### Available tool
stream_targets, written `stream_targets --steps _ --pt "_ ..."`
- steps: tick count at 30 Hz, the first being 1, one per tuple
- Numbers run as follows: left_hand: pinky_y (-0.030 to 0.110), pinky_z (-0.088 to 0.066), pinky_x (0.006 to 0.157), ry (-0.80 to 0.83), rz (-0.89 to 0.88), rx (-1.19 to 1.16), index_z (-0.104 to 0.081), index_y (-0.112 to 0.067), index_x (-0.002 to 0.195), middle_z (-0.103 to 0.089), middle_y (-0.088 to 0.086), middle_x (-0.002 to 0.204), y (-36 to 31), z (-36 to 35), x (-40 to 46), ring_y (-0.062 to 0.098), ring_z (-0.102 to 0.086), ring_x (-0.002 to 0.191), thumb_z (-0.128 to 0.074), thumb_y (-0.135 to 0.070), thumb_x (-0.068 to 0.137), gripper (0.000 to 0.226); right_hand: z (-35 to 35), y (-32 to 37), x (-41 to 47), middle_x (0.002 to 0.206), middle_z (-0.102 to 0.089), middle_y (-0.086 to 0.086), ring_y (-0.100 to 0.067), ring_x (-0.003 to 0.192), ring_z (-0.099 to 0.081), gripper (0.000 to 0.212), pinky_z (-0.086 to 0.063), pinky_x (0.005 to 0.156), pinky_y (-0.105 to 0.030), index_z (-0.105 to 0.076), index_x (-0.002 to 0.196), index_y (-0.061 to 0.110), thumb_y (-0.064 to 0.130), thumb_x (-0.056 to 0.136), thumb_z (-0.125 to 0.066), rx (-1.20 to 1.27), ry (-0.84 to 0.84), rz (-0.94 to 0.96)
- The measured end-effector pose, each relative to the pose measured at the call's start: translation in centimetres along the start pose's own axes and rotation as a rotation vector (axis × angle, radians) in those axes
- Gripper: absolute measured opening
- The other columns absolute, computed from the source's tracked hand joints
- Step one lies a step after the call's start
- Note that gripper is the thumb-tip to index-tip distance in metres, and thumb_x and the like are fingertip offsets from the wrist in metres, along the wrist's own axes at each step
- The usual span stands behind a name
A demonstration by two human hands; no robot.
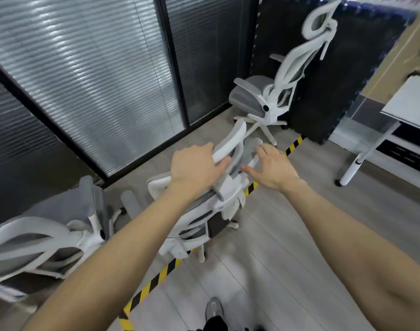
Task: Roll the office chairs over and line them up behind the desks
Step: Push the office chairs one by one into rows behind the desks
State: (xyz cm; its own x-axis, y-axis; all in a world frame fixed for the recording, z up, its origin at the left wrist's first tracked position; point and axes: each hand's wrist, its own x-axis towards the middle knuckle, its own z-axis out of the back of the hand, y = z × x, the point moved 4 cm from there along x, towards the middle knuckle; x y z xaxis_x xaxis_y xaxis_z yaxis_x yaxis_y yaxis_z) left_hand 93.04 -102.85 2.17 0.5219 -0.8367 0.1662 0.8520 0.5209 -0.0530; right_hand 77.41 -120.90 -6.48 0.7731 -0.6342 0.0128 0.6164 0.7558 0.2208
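Both hands are on the headrest [230,149] of the middle chair [204,211], a white-framed, grey-mesh office chair seen from behind and above. Left hand [194,168] grips the white headrest frame, fingers curled over the top bar, thumb wrapped under. Right hand [271,168] rests on the other side of the headrest with fingers mostly straight, touching the grey pad and white frame; not clearly gripping. The chair stands on the grey plank floor [287,247], straddling a yellow-black striped tape line [154,283] that runs diagonally across the floor.

A second chair [49,237] of the same type sits just beside it at lower left, back towards the camera, partly cut off by the frame edge. A third chair [276,91] stands well apart at the top, near a dark foam-mat panel [335,80], armrests flipped up, tall headrest raised. Glass partition with closed blinds [96,80] runs along the left. The white counter [409,101] shows at the right edge, one white leg on the floor. A grey shoe [213,309] shows at the bottom edge.
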Motion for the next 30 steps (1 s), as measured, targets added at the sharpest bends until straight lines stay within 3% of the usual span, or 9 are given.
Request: stream_targets --steps 3,5,8,11,13,19,25,27,30 --pt "0.037 -0.053 0.066 -0.03 -0.071 0.044 -0.058 -0.033 0.087 -0.06 -0.006 0.064 -0.5 0.5 -3.2 0.023 -0.063 0.064 -0.041 -0.092 0.091 0.062 -1.1 -2.8 -1.5 0.164 -0.046 -0.004 -0.022 0.161 -0.027 0.105 -0.016 0.135 -0.048 -0.056 0.152 0.015 0.095 0.095 -0.019 -0.008 0.118 0.081" --pt "0.035 -0.051 0.062 -0.031 -0.137 0.053 -0.054 -0.037 0.084 -0.055 -0.009 0.059 -0.8 0.7 -4.6 0.02 -0.062 0.062 -0.042 -0.096 0.088 0.06 -1.9 -4.3 -2.7 0.152 -0.056 -0.007 -0.025 0.157 -0.033 0.099 -0.012 0.136 -0.044 -0.065 0.141 0.014 0.092 0.097 -0.024 -0.008 0.139 0.135" --pt "0.034 -0.041 0.059 -0.011 -0.2 0.091 -0.057 -0.04 0.088 -0.052 -0.012 0.057 -2.1 1.0 -5.4 0.018 -0.059 0.061 -0.041 -0.098 0.087 0.06 -2.8 -5.8 -5.3 0.115 -0.062 -0.001 -0.023 0.129 -0.049 0.085 -0.026 0.131 -0.045 -0.068 0.114 0.015 0.091 0.097 -0.033 0.045 0.018 0.183" --pt "0.034 -0.045 0.062 0.012 -0.22 0.128 -0.072 -0.045 0.114 -0.062 -0.012 0.064 -2.8 0.9 -5.5 0.017 -0.065 0.068 -0.032 -0.102 0.083 0.076 -3.4 -6.9 -8.3 0.109 -0.057 0.001 -0.022 0.119 -0.045 0.076 -0.039 0.118 -0.043 -0.063 0.108 0.017 0.089 0.097 -0.039 0.102 -0.088 0.171" --pt "0.034 -0.052 0.064 0.021 -0.23 0.142 -0.074 -0.047 0.119 -0.064 -0.012 0.066 -3.2 1.0 -5.3 0.017 -0.066 0.07 -0.029 -0.103 0.081 0.081 -3.5 -7.4 -9.8 0.109 -0.057 0.002 -0.021 0.117 -0.046 0.078 -0.04 0.117 -0.043 -0.062 0.108 0.018 0.091 0.096 -0.037 0.111 -0.102 0.146" --pt "0.035 -0.054 0.064 0.087 -0.31 0.194 -0.073 -0.04 0.088 -0.059 -0.012 0.06 -5.6 1.6 -3.8 0.011 -0.058 0.063 -0.029 -0.105 0.076 0.08 -3.5 -9.3 -14.8 0.111 -0.053 0.005 -0.02 0.116 -0.046 0.082 -0.04 0.117 -0.041 -0.06 0.11 0.023 0.099 0.086 -0.041 0.145 -0.146 0.053" --pt "0.037 -0.054 0.061 0.11 -0.5 0.145 -0.057 -0.034 0.062 -0.058 -0.009 0.056 -9.9 1.4 -0.9 0.013 -0.058 0.059 -0.047 -0.102 0.08 0.071 -4.1 -11.5 -20.1 0.106 -0.052 0.005 -0.023 0.112 -0.047 0.078 -0.042 0.116 -0.045 -0.058 0.105 0.021 0.096 0.087 -0.049 0.094 -0.282 -0.127" --pt "0.035 -0.048 0.061 0.118 -0.584 0.119 -0.052 -0.034 0.059 -0.058 -0.01 0.057 -11.8 1.2 -0.2 0.014 -0.057 0.06 -0.052 -0.099 0.081 0.068 -4.1 -12.1 -22.0 0.103 -0.053 0.005 -0.023 0.109 -0.048 0.079 -0.043 0.115 -0.046 -0.059 0.105 0.019 0.095 0.087 -0.05 0.077 -0.332 -0.206" --pt "0.032 -0.04 0.059 0.104 -0.714 0.125 -0.059 -0.037 0.067 -0.061 -0.012 0.063 -14.3 0.7 0.6 0.012 -0.06 0.067 -0.045 -0.103 0.079 0.069 -4.0 -12.2 -24.9 0.104 -0.054 0.004 -0.024 0.11 -0.048 0.082 -0.045 0.113 -0.046 -0.061 0.107 0.019 0.097 0.087 -0.047 0.037 -0.361 -0.353"
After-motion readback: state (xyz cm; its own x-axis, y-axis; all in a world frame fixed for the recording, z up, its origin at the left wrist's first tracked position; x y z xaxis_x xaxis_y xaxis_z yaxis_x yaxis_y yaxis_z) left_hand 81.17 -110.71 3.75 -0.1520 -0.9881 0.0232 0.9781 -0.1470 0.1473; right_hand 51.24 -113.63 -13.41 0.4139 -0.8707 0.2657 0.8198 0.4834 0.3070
